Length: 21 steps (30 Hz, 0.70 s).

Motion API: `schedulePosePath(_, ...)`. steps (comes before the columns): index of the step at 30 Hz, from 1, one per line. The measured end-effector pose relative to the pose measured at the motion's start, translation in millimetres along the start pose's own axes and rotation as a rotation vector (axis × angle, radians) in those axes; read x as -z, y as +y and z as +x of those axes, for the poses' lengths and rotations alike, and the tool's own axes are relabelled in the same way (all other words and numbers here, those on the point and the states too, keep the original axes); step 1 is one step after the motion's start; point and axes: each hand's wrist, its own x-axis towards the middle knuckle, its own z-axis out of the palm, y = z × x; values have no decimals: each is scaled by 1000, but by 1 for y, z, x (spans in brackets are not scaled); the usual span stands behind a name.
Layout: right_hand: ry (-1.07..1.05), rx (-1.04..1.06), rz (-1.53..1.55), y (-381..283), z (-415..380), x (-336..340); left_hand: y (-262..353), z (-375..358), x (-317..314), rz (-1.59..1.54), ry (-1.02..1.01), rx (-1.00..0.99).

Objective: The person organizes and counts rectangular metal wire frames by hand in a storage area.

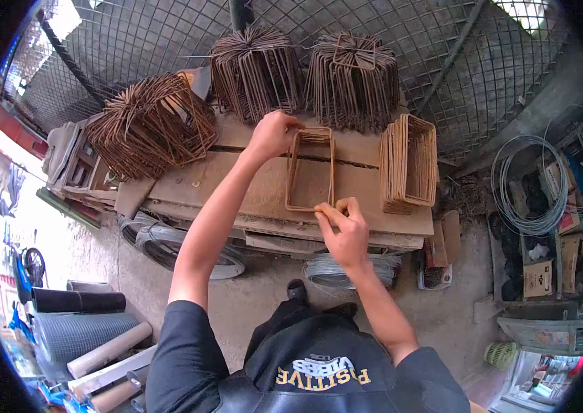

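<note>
Rust-brown frame (333, 168) pinched at two opposite corners

Bent metal rod, rough-skinned, rounded at the corners, forming a long rectangle. Lies near the middle of the bench (257, 196), reaching toward its near edge. More than one bar shows along the far side; cannot tell whether several pieces lie together. Hands apart from each other, both on the metal: left hand (274, 134) clamped by the fingertips on the far left corner, right hand (346, 230) with thumb and finger closed on the near side, toward the right corner.

Bench boards brown, worn, dusty; a dark gap between them runs lengthwise, passing under the frame. At the right end, a tight stack of similar rectangles (393, 165), openings in line. Along the far edge, a middle bundle (253, 79) and a right bundle (352, 82) of rusty rods, tops fanning like spokes. Left bundle (150, 124) tilts at the far left corner. All three crowd the back, before a wire mesh wall (167, 34). Left forearm crosses the boards, hiding part of the near edge.

Below that edge: smooth grey wire, left coil (219, 265) and right coil (353, 272). Beyond the right end, a looser coil (498, 186). Floor (415, 310) of grey concrete; at left, a mesh roll (85, 337).
</note>
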Motion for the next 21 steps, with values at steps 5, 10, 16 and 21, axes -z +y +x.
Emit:
schedulePosePath(5, 28, 20, 93, 7, 10, -18, -12, 17, -17, 17, -56, 83)
schedulePosePath(10, 36, 43, 59, 16, 13, -20, -14, 15, -27, 50, -27, 118)
schedulePosePath(16, -17, 21, 48, 12, 10, -22, -11, 9, -26, 62, -22, 92)
schedulePosePath(21, -48, -41, 74, 13, 5, -23, -14, 5, -34, 29, 56, 43)
